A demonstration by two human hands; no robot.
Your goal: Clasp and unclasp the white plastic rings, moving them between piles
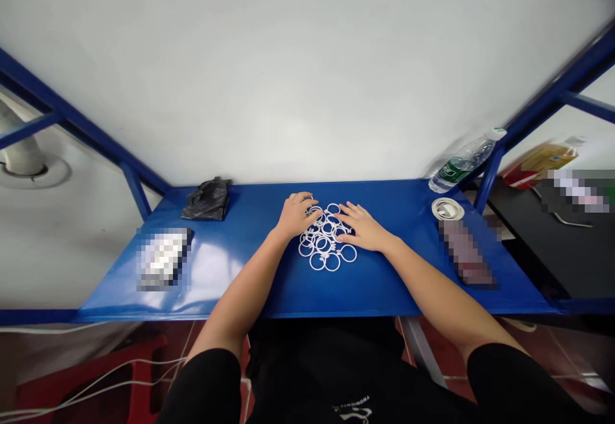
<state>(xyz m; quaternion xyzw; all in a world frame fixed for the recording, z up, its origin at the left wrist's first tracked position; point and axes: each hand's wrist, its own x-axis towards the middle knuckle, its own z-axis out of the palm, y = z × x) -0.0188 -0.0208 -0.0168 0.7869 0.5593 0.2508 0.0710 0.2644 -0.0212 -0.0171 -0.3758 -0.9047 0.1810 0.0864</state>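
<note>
Several white curtain rings [323,244], each with a small eyelet or clip on its edge, lie overlapping in a loose pile on the blue table [259,283]. At the pile's left edge rests my left hand [296,215], its fingers apart and curved over the nearest rings. My right hand [364,227] lies at the right edge with fingers spread, the tips touching or just over the rings there. Neither hand has a ring gripped in it. Some rings are partly hidden beneath the fingers.
A crumpled black plastic bag [208,200] lies at the back left, with a blurred-out item [166,259] before it. On the right are a leaning water bottle [466,161], a coiled white cable [447,209] and another blurred-out item [466,251]. Blue frame bars [490,177] flank the table.
</note>
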